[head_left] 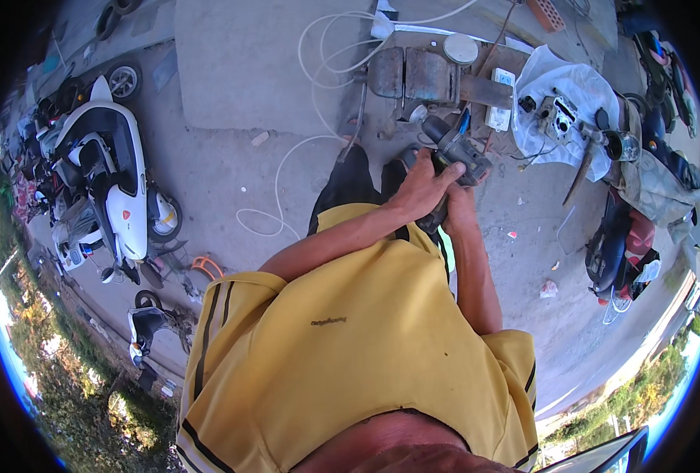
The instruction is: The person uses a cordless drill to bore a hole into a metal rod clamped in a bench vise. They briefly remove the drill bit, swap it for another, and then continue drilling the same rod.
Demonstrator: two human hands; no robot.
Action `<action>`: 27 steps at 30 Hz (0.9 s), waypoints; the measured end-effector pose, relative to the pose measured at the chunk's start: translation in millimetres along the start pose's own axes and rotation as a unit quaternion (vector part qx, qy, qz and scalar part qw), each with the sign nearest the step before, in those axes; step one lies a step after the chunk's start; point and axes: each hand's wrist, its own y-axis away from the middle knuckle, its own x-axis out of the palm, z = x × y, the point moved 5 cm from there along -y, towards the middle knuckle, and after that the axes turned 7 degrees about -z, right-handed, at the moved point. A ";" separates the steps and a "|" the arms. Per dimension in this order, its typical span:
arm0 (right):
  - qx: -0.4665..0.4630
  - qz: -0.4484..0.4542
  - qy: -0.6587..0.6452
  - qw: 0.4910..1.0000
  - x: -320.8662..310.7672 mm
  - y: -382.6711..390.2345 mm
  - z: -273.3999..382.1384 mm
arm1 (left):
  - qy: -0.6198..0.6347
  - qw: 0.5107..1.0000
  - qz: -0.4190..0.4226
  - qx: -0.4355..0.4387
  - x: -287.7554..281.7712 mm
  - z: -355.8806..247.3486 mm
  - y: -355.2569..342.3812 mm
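A dark grey cordless power tool is held in front of my body, above the ground; its exact kind is not clear. My left hand is closed around its near left part, with the fingers partly out of sight. My right hand grips it from the right and below, beside the block-like end that looks like a battery pack. Part of the tool is covered by both hands. Just beyond it lies a rusty, rounded metal machine on the ground.
A white power strip and a round white lid are beside the machine. Greasy metal engine parts rest on a white plastic sheet. A pale thin hose loops over the ground. A white scooter stands left.
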 end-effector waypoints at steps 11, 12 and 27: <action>0.076 0.028 0.000 0.997 -6.0 -6.4 -4.5 | -0.004 1.000 -0.027 0.009 4.3 -2.4 -2.1; 0.080 0.021 -0.015 0.996 -5.1 -6.8 -7.3 | -0.010 1.000 -0.025 0.011 2.9 -2.5 -1.9; -0.081 -0.001 0.040 0.996 20.8 23.0 3.5 | 0.100 0.994 0.036 0.007 -11.1 3.7 8.9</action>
